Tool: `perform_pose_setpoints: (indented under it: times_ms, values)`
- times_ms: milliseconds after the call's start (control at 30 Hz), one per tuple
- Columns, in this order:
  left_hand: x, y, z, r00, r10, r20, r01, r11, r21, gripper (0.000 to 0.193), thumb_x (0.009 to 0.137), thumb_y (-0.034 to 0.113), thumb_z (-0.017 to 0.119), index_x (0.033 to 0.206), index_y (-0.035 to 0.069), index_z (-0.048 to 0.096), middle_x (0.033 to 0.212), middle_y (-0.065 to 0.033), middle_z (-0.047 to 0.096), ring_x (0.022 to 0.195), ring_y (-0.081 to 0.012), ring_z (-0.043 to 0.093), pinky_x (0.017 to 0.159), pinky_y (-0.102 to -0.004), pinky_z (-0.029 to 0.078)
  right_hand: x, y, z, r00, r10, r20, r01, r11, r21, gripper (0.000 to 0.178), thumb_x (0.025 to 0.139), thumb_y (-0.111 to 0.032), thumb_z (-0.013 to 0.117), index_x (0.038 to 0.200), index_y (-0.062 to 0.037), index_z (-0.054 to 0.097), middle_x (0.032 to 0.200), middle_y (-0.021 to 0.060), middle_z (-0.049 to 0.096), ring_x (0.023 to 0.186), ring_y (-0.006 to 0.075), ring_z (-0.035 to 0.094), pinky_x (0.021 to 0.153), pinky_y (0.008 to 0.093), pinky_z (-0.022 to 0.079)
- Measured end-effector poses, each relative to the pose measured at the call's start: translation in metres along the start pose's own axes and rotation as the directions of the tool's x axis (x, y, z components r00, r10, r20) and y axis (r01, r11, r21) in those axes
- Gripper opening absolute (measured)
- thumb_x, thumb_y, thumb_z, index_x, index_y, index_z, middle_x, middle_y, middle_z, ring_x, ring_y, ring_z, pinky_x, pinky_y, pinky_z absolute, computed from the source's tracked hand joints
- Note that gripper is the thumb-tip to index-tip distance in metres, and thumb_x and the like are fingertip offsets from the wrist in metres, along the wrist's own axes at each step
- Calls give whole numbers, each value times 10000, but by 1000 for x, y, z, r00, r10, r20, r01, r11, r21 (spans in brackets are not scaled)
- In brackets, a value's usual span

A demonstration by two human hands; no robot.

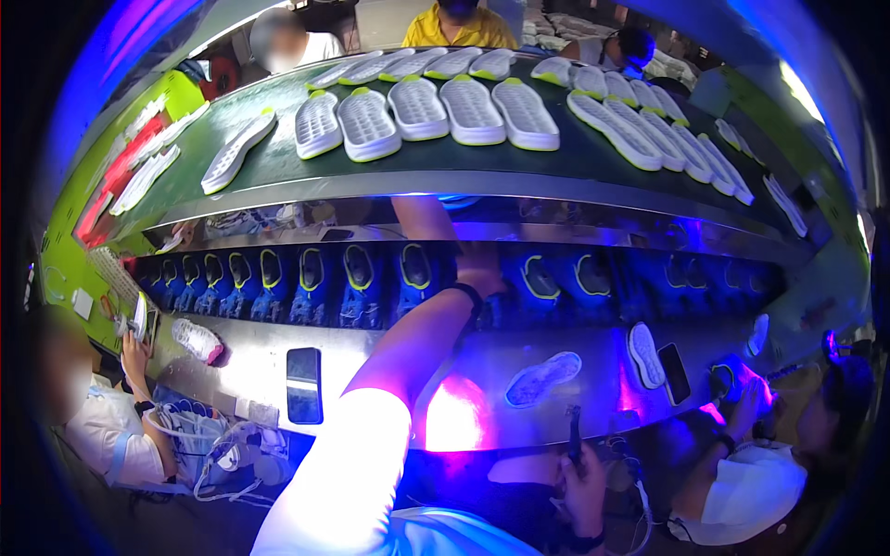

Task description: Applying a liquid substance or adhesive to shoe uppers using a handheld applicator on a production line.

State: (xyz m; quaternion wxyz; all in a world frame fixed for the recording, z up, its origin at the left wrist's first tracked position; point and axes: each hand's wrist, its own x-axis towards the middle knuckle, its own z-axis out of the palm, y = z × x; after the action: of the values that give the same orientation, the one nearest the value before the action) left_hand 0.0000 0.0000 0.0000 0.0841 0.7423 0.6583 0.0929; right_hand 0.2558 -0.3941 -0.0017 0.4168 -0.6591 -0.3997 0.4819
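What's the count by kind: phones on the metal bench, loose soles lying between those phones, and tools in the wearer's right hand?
Phones: 2
Loose soles between them: 2
Dark tool in right hand: 1
Total: 5

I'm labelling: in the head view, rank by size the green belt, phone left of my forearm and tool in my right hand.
1. Green belt
2. Phone
3. Tool, partly hidden by your right hand
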Motion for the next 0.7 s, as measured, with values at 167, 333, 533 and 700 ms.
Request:
perform_pose_setpoints:
  times_ms: [167, 333, 533, 700]
  values:
    - [-61, 1, -27, 959, 242, -149, -264, 954, -146, 1078, 554, 457, 922, 1411, 16, 440, 1441, -323, 363, 1275, -545, 428, 1095, -578, 411, -5, 24, -26, 998, -30, -60, 34, 998, 56, 352, 980, -86, 649, 1313, -3, 573, 824, -12, 587, 619, 60, 521, 525, 235, 423]
    - [-228, -14, -65, 788, 611, 72, -600, 789, -136, 905, 598, 310, 862, 1358, 5, 476, 1484, -323, 343, 1392, -538, 351, 1138, -581, 389, 15, 30, -34, 998, -70, -2, 70, 996, 58, 340, 979, -112, 675, 1297, -14, 607, 867, -10, 623, 678, 51, 545, 592, 233, 452]
    - [-300, -8, -86, 835, 543, 84, -539, 840, -66, 716, 747, 324, 777, 1342, 29, 509, 1255, -225, 584, 1189, -452, 576, 1011, -520, 474, 18, -5, -19, 967, -250, 35, 248, 967, 55, 393, 992, -129, 662, 1364, -29, 587, 871, 2, 641, 705, 49, 548, 635, 226, 458]
    - [-342, -6, -9, 768, 639, 43, -482, 533, 695, 628, 874, 356, 617, 1368, -17, 509, 1121, -224, 610, 992, -351, 627, 861, -478, 477, -25, -34, 6, 957, -290, 8, 288, 952, 105, 470, 996, -125, 644, 1443, -36, 530, 884, 18, 668, 705, 49, 551, 639, 219, 457]
